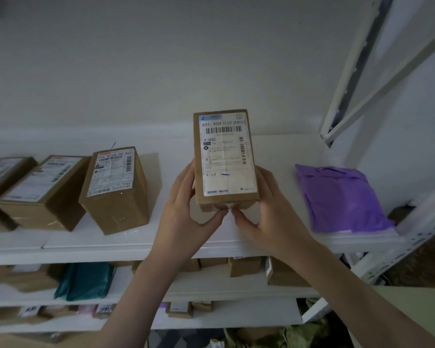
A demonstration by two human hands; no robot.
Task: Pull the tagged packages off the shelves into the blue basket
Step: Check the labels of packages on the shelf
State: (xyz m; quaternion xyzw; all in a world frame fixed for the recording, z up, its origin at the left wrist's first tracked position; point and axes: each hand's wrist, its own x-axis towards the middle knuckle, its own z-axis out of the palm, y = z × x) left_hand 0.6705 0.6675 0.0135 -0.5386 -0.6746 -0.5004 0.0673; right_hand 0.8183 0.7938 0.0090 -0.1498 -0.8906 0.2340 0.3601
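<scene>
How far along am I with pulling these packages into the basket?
Done: nothing can be confirmed, since the blue basket is out of view. In hand: your left hand and right hand hold a labelled box above the top shelf. Left: that box has to go into the basket; three boxes and a purple bag sit on the shelf, with more below. Tags are unreadable.

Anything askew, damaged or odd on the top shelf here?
Mostly tidy. The brown box left of the hands sits skewed, its near corner reaching the top shelf edge. The purple mailer is crumpled. No damage visible.
</scene>
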